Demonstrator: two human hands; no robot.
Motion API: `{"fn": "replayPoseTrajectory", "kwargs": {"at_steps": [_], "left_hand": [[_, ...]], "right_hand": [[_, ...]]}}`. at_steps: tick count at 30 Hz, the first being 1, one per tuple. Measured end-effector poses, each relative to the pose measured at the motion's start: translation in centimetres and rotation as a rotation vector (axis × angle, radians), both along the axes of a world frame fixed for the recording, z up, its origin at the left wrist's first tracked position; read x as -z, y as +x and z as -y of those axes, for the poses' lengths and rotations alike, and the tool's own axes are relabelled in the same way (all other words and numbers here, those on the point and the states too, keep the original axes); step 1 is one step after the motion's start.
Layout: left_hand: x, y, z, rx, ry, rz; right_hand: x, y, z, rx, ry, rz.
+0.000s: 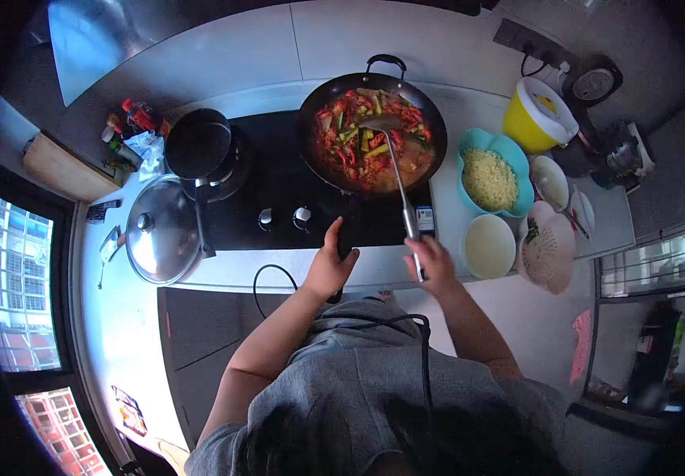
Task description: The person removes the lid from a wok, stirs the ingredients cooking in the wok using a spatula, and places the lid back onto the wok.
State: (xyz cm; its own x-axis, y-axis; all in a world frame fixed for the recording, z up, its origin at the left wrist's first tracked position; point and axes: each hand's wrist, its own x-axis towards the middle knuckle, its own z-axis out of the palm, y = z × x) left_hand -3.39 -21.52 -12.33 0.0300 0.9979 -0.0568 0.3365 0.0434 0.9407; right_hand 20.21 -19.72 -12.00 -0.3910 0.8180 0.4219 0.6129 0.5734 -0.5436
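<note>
A black wok (pixel 308 159) on the stove holds red chilli pieces, green chunks and reddish sauce. My right hand (pixel 435 266) is closed around the handle end of a metal spatula (pixel 397 170). The spatula's blade rests among the food in the wok. My left hand (pixel 328 263) is at the wok's long dark handle, which points toward me; the thumb lies over it and the index finger extends along its side. The lower fingers of that hand are hidden.
Left of the wok stand a black saucepan (pixel 198 147) and a glass lid (pixel 152 238). On the right are a turquoise bowl (pixel 467 193) with pale yellow crumbly food, a cream bowl (pixel 489 247), a pink colander (pixel 547 258) and a yellow container (pixel 519 123). A black cable crosses my shirt.
</note>
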Motion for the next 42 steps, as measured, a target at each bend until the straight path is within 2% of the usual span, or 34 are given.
{"fn": "replayPoseTrajectory", "kwargs": {"at_steps": [2, 6, 10, 12, 14, 16, 21, 23, 27, 30, 32, 34, 36, 38, 42], "left_hand": [[0.2, -0.1, 0.1, 0.001, -0.003, -0.002], [1.2, -0.1, -0.2, 0.003, 0.130, -0.041], [0.2, -0.1, -0.1, 0.015, 0.005, -0.048], [0.0, -0.1, -0.1, 0.006, -0.003, -0.046], [0.1, -0.1, 0.0, 0.000, -0.007, -0.045], [0.3, -0.1, 0.0, -0.001, 0.010, -0.048], [0.2, -0.1, 0.0, -0.005, 0.063, -0.078], [0.1, -0.1, 0.0, -0.005, 0.037, -0.077], [-0.1, -0.1, 0.0, -0.002, -0.004, -0.068], [-0.5, 0.0, 0.0, -0.003, 0.023, -0.058], [-1.2, 0.0, 0.0, 0.004, -0.048, -0.061], [-1.2, -0.1, -0.1, 0.001, -0.080, -0.060], [-0.7, -0.1, 0.0, 0.003, -0.061, -0.046], [-0.6, 0.0, 0.0, 0.000, -0.050, -0.037], [-1.0, 0.0, 0.1, -0.009, -0.064, -0.045]], "right_hand": [[-2.2, 1.5, -1.6, -0.034, 0.115, 0.073], [-10.0, 4.0, -5.1, -0.108, 0.328, 0.262], [-14.7, 5.6, -7.9, -0.105, 0.345, -0.044], [-17.3, 5.5, -9.6, 0.020, 0.406, -0.148], [-20.0, 5.5, -11.3, 0.247, 0.269, -0.163], [-22.3, 5.2, -13.3, 0.251, 0.437, -0.115], [-25.5, 2.7, -15.7, 0.344, 0.354, 0.130], [-25.9, 1.5, -16.3, 0.341, 0.284, 0.268], [-25.8, -1.2, -16.8, 0.347, 0.360, 0.325], [-25.0, -1.0, -18.3, 0.409, 0.266, 0.271], [-23.3, 0.6, -20.6, 0.438, 0.217, 0.245], [-20.1, 5.5, -24.1, 0.627, -0.077, 0.034], [-16.3, 9.8, -24.7, 0.640, -0.261, -0.374], [-11.9, 12.4, -23.8, 0.528, -0.373, -0.782], [-11.7, 8.3, -20.5, 0.575, -0.325, -0.868]]}}
